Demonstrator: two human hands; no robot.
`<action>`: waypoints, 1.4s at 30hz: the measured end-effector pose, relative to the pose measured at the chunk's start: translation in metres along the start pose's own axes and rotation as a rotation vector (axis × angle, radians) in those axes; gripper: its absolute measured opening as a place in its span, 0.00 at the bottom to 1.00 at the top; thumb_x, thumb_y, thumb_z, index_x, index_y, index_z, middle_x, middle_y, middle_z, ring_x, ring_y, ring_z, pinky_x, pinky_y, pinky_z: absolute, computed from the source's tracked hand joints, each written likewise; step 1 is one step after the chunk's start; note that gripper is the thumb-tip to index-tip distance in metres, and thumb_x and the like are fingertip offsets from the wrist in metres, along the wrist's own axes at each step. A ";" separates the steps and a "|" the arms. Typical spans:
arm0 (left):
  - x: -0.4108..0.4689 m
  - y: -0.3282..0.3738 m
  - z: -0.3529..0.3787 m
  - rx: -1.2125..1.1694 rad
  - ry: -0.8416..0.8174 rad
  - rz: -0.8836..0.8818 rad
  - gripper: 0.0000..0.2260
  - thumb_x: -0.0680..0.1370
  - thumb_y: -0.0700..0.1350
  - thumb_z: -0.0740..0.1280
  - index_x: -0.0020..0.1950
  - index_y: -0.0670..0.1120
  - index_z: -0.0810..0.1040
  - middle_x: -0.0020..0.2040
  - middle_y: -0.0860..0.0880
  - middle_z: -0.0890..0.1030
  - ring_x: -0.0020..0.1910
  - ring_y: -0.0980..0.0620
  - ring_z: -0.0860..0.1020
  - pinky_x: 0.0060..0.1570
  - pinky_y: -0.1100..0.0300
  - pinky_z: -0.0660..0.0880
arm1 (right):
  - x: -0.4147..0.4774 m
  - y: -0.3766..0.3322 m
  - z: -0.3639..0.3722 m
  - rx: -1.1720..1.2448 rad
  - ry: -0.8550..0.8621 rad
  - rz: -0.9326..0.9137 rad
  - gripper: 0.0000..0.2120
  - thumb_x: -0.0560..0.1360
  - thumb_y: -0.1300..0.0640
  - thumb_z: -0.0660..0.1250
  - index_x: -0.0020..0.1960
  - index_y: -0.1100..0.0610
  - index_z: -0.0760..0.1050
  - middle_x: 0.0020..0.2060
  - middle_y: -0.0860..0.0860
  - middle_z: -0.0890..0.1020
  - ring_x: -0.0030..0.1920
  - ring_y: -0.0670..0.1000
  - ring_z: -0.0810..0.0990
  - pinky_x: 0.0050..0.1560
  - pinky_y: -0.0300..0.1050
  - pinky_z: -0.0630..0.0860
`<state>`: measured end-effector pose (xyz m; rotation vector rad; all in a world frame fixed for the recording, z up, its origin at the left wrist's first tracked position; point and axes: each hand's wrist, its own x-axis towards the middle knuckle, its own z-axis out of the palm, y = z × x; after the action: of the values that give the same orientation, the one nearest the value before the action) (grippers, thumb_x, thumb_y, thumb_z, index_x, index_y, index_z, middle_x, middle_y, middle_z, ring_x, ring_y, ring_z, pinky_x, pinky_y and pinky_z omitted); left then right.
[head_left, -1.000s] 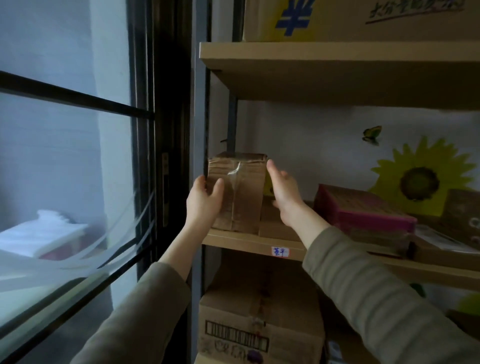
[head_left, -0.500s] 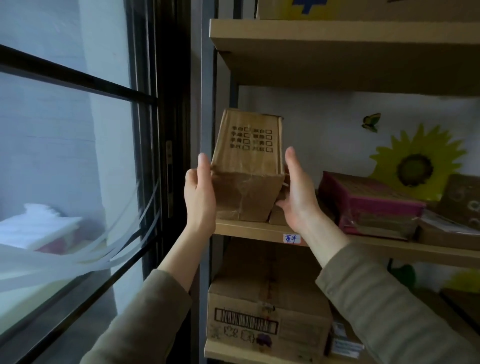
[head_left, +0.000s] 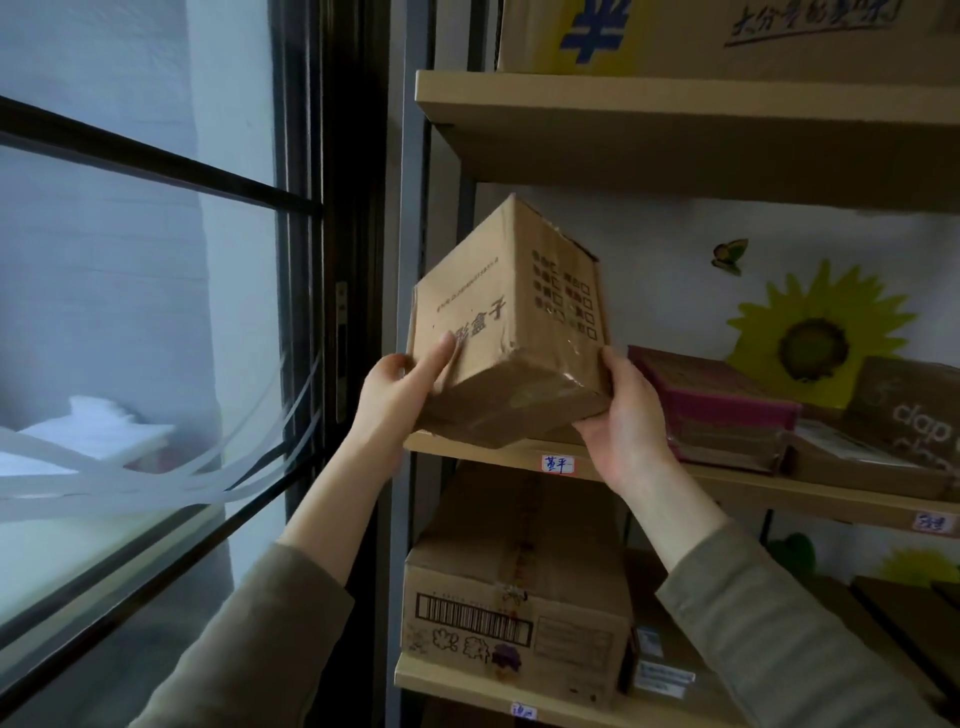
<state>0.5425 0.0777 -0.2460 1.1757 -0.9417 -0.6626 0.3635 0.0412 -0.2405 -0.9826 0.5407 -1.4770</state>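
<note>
Carton (head_left: 511, 332) higher, tilted, between hands (head_left: 400, 387)

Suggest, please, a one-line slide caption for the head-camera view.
Left hand and right hand grip a tilted, taped cardboard box at the left end of the wooden shelf, beside a window.

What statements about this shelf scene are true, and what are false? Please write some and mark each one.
1. The left hand and the right hand both hold the cardboard box. True.
2. The cardboard box stands upright. False: it is tilted.
3. A pink box lies on the shelf, right of the right hand. True.
4. The sunflower on the wall is red. False: it is yellow.
5. The barcode box sits above the cardboard box. False: it sits one level lower.
</note>
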 end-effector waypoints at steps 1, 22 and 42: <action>-0.001 0.000 -0.003 -0.028 0.020 0.008 0.27 0.71 0.59 0.69 0.63 0.43 0.74 0.55 0.45 0.79 0.53 0.49 0.78 0.54 0.52 0.77 | -0.001 -0.002 -0.002 -0.040 0.004 -0.040 0.11 0.80 0.56 0.58 0.59 0.55 0.74 0.50 0.53 0.81 0.50 0.50 0.81 0.54 0.50 0.78; -0.022 0.013 0.003 -0.106 0.030 0.152 0.33 0.71 0.51 0.72 0.72 0.45 0.64 0.65 0.51 0.72 0.61 0.53 0.72 0.52 0.60 0.70 | 0.003 -0.010 -0.029 0.030 -0.180 0.168 0.20 0.79 0.47 0.55 0.63 0.59 0.72 0.55 0.55 0.81 0.56 0.52 0.80 0.53 0.47 0.78; -0.037 0.020 0.000 -0.087 -0.121 0.307 0.09 0.76 0.45 0.66 0.55 0.44 0.78 0.48 0.48 0.84 0.47 0.52 0.83 0.44 0.59 0.80 | 0.000 0.000 -0.005 -0.610 -0.028 -0.399 0.13 0.79 0.57 0.61 0.62 0.54 0.75 0.51 0.47 0.80 0.51 0.41 0.77 0.40 0.26 0.73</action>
<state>0.5244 0.1146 -0.2363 0.8980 -1.1561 -0.5248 0.3588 0.0406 -0.2433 -1.6591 0.8367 -1.6799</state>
